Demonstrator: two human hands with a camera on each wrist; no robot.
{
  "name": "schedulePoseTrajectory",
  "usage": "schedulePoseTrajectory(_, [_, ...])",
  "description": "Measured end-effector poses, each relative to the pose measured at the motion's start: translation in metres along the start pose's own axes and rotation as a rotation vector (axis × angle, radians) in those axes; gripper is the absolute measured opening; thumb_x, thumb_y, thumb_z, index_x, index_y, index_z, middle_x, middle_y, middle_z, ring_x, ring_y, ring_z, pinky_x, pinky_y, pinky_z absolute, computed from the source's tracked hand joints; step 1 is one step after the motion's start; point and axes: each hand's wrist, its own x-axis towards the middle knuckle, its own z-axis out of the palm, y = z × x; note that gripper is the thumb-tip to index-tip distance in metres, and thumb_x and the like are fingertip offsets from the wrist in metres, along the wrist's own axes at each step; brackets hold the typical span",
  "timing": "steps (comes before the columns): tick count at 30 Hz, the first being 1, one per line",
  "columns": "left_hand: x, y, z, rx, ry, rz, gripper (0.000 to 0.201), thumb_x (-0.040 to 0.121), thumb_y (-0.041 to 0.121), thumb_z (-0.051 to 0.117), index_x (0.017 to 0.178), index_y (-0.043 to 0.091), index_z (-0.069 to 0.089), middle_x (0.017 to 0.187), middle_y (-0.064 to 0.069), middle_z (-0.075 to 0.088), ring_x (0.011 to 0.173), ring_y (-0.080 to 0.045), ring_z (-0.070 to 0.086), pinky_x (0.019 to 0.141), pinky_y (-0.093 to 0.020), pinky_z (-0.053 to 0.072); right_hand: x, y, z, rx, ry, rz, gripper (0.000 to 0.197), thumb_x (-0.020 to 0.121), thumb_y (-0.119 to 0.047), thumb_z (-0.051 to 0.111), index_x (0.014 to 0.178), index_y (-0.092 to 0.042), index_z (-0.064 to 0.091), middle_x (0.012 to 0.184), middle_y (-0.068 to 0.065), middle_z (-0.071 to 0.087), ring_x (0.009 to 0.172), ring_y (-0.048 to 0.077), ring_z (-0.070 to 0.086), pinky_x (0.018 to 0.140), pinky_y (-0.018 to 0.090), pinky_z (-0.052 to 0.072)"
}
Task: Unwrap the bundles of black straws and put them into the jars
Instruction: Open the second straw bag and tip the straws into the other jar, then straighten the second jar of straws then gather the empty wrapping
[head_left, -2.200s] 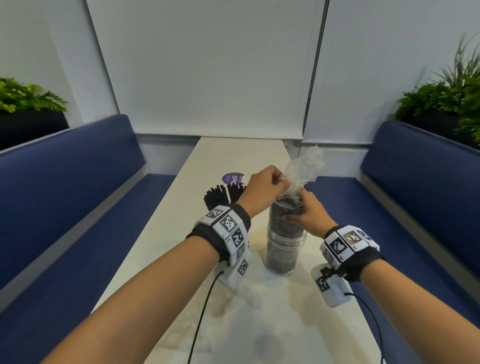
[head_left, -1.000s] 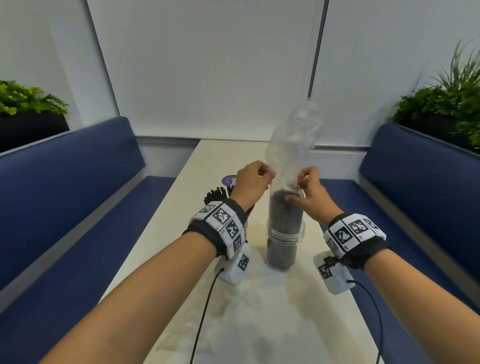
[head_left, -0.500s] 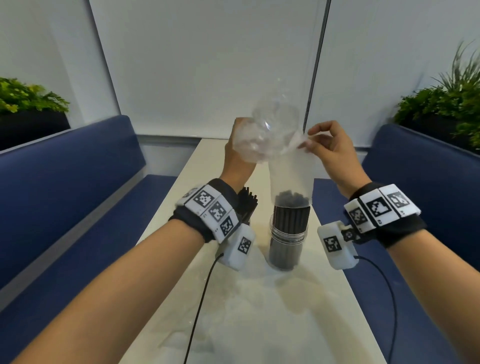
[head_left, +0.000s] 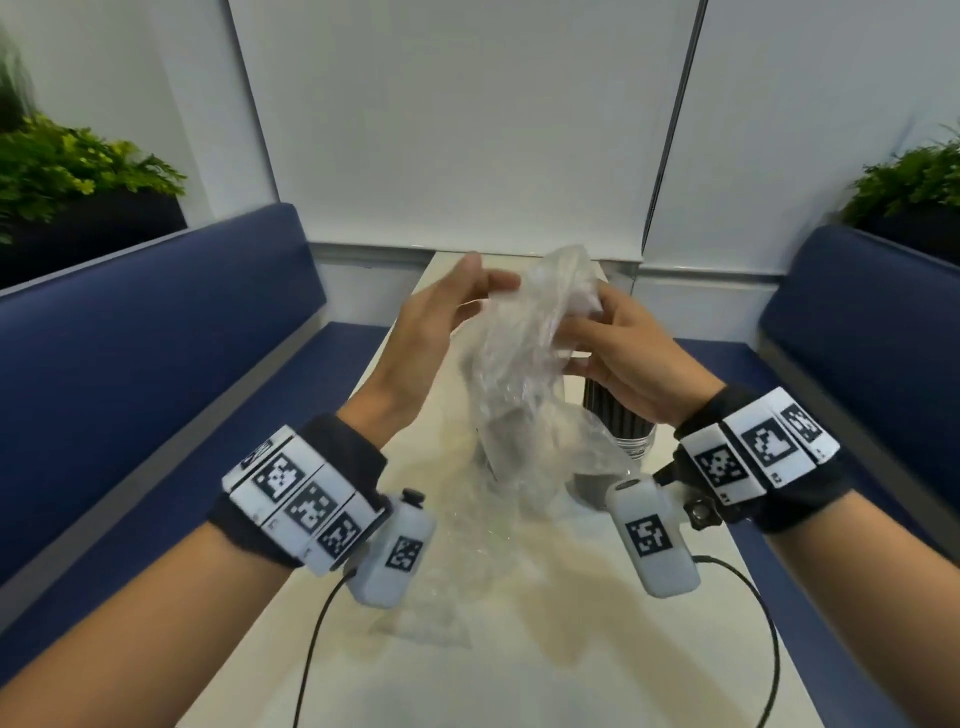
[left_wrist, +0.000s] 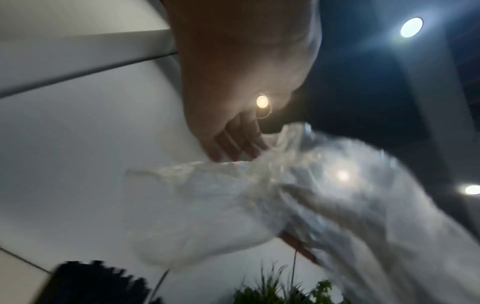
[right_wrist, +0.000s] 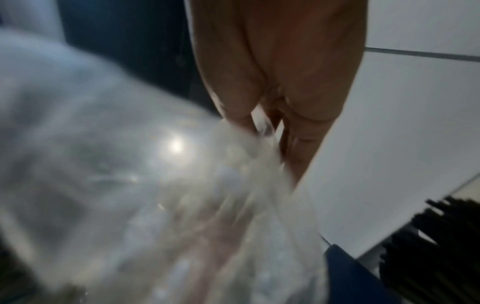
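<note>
A crumpled clear plastic wrapper (head_left: 519, 364) hangs in the air between my hands, above the table. My right hand (head_left: 597, 338) grips its upper part, with thumb and fingers pinching the film (right_wrist: 259, 131). My left hand (head_left: 467, 301) has straight fingers (left_wrist: 233, 148) that touch the wrapper's (left_wrist: 285, 195) edge. Behind my right hand stands a clear jar (head_left: 634, 447) filled with upright black straws (head_left: 608, 410). More black straws (left_wrist: 91, 283) show at the bottom left of the left wrist view. Black straw tips (right_wrist: 428, 246) also show in the right wrist view.
Loose clear plastic (head_left: 457, 587) lies on the pale table (head_left: 545, 665) near me. Blue benches (head_left: 156, 322) (head_left: 862, 312) run along both sides, with plants (head_left: 67, 171) behind them. A white wall closes the far end.
The wrapper has come up off the straws, which stay standing in the jar. Both hands then came down and closer together with the empty wrapper, which is now more bunched.
</note>
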Motion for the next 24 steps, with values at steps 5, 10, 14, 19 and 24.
schedulePoseTrajectory(5, [-0.037, -0.027, -0.030, 0.243, -0.169, -0.316, 0.058, 0.063, 0.046, 0.074, 0.113, 0.029, 0.049, 0.126, 0.011, 0.052, 0.115, -0.010, 0.054, 0.094, -0.030, 0.045, -0.001, 0.026, 0.023, 0.238, -0.023, 0.050, 0.030, 0.089, 0.006, 0.040, 0.115, -0.006, 0.046, 0.094, 0.012, 0.056, 0.075, 0.019, 0.059, 0.061, 0.025, 0.055])
schedulePoseTrajectory(10, [-0.054, -0.047, -0.045, 0.296, 0.011, -0.328, 0.018, 0.081, 0.009, 0.068, 0.089, 0.024, 0.063, 0.097, -0.001, 0.069, 0.085, -0.014, 0.066, 0.080, -0.035, 0.053, 0.001, 0.061, 0.036, 0.180, 0.095, 0.140, 0.019, 0.085, 0.010, 0.045, 0.088, -0.009, 0.048, 0.080, 0.008, 0.053, 0.067, 0.016, 0.054, 0.056, 0.020, 0.050])
schedulePoseTrajectory(14, [-0.063, -0.072, -0.053, 0.473, -0.033, -0.321, 0.012, 0.085, 0.014, 0.064, 0.094, 0.020, 0.068, 0.094, 0.003, 0.069, 0.074, -0.001, 0.065, 0.058, -0.005, 0.047, -0.006, 0.091, 0.030, 0.028, 0.130, 0.230, 0.018, 0.082, 0.008, 0.054, 0.082, -0.009, 0.046, 0.092, 0.018, 0.056, 0.081, 0.029, 0.057, 0.074, 0.037, 0.054])
schedulePoseTrajectory(19, [-0.087, -0.138, -0.053, 0.903, -0.172, -0.316, 0.020, 0.093, 0.013, 0.049, 0.100, 0.005, 0.066, 0.105, -0.015, 0.064, 0.087, -0.017, 0.059, 0.073, -0.015, 0.042, -0.022, 0.137, 0.025, -0.201, 0.100, 0.346, 0.026, 0.079, 0.012, 0.055, 0.092, -0.007, 0.044, 0.081, 0.007, 0.051, 0.070, 0.017, 0.052, 0.066, 0.026, 0.052])
schedulePoseTrajectory(24, [-0.108, -0.191, -0.050, 1.332, -0.580, -0.539, 0.026, 0.095, 0.010, 0.038, 0.114, 0.003, 0.054, 0.137, -0.012, 0.037, 0.127, -0.029, 0.033, 0.101, -0.031, 0.039, -0.041, 0.163, -0.005, -0.263, 0.161, 0.435, 0.022, 0.081, 0.003, 0.060, 0.094, -0.008, 0.046, 0.084, 0.004, 0.051, 0.072, 0.015, 0.052, 0.064, 0.023, 0.048])
